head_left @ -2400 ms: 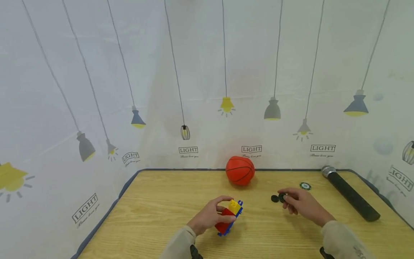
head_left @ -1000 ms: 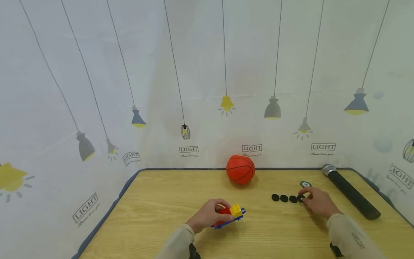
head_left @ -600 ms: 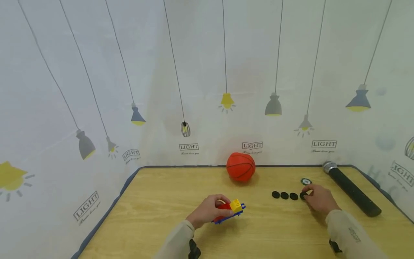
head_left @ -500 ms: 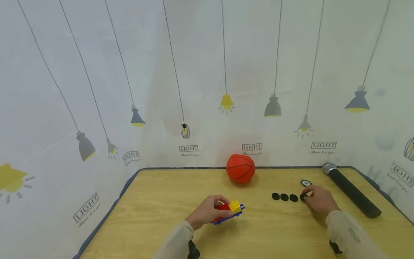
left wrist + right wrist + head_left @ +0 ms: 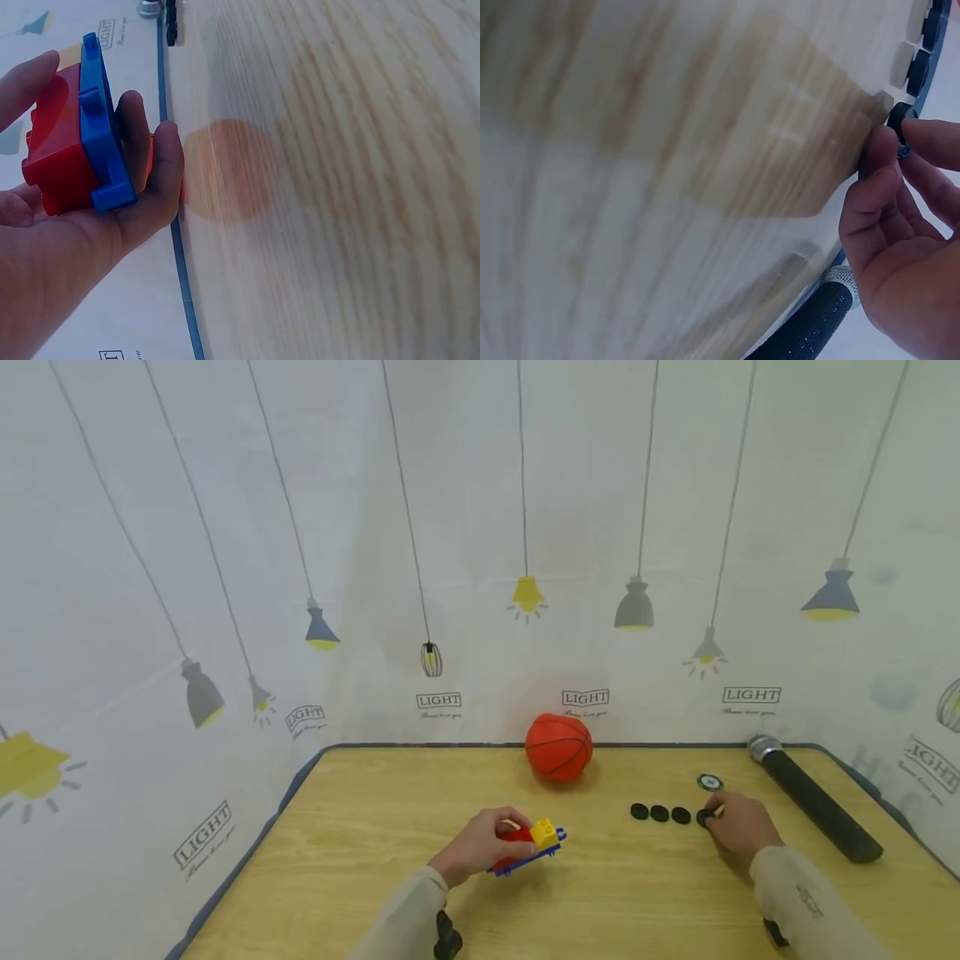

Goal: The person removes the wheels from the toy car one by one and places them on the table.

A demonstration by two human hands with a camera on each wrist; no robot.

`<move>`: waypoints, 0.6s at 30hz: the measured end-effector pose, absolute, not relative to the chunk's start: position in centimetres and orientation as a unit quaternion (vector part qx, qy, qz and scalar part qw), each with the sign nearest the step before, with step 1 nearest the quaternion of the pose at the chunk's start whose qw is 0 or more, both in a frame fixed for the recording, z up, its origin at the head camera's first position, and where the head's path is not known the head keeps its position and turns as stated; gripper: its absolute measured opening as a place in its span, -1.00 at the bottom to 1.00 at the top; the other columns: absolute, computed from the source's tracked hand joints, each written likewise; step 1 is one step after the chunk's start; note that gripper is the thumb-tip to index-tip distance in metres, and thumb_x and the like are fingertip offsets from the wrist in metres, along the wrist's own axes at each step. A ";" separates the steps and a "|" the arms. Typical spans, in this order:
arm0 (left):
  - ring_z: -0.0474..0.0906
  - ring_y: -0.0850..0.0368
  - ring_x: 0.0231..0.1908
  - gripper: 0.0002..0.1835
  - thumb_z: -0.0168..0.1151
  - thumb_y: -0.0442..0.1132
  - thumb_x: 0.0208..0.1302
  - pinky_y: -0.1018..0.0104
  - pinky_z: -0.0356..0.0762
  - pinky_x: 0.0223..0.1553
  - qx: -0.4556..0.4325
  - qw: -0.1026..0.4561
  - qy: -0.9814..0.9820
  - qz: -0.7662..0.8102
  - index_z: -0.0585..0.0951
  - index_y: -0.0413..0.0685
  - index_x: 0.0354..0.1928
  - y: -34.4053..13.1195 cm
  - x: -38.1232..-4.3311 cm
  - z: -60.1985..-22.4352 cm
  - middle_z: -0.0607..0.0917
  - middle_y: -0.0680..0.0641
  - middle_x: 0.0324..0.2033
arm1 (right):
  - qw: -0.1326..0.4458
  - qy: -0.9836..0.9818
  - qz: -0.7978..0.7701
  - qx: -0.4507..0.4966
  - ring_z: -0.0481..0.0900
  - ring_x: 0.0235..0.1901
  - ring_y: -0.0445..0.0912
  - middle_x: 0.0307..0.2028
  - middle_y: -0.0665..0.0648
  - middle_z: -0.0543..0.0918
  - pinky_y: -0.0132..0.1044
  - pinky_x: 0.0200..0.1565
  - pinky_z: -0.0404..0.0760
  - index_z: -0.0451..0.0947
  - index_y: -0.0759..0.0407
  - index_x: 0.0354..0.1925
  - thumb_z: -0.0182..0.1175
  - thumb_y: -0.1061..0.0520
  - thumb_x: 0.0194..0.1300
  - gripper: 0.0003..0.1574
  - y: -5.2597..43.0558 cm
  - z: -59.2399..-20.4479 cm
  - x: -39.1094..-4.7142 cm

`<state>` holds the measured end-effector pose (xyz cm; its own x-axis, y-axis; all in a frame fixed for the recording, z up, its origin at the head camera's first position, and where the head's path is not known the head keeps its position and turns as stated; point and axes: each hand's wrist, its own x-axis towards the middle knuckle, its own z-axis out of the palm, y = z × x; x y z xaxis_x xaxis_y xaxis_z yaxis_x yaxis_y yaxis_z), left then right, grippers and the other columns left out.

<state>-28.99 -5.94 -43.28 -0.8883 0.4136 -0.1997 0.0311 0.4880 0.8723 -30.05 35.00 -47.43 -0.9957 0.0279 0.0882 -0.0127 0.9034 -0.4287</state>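
In the head view my left hand holds a building-block toy car above the table. The car has a red block, a yellow block and a blue base; its underside shows in the left wrist view. Thumb and fingers grip its sides. My right hand pinches a black toy wheel at the tabletop, at the right end of a row. Three similar black wheels lie flat to its left, spaced apart. Fingers partly cover the pinched wheel.
A red basketball-patterned ball sits at the back edge of the wooden table. Just behind my right hand lies a green-and-white poker chip. A black microphone with a silver head lies at the right.
My right hand has moved rightward, laying black wheels out in a row from the ones it held. My left hand has turned the toy car to a flatter angle. Lately both hands barely move.
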 end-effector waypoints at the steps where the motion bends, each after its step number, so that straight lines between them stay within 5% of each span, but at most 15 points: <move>1: 0.57 0.08 -0.12 -0.64 0.42 -0.08 0.26 0.08 0.65 0.03 0.131 0.195 0.840 0.488 0.60 0.04 0.04 -5.9 -28.9 -43.3 0.70 -0.06 -0.08 | 0.045 -0.975 0.219 -0.004 0.65 -0.37 0.06 -0.33 0.32 0.71 0.00 -0.31 0.62 0.61 0.43 -0.13 0.24 0.26 0.27 -0.75 35.0 -47.4 -30.1; 18: 0.58 0.07 -0.11 -0.65 0.42 -0.07 0.25 0.06 0.66 0.07 0.125 0.195 0.844 0.485 0.60 0.06 0.03 -5.8 -29.1 -43.5 0.70 -0.05 -0.08 | 0.023 -0.982 0.187 -0.005 0.70 -0.24 0.23 -0.18 0.45 0.72 0.11 -0.21 0.66 0.62 0.45 0.01 0.23 0.24 0.31 -0.64 34.7 -47.3 -30.1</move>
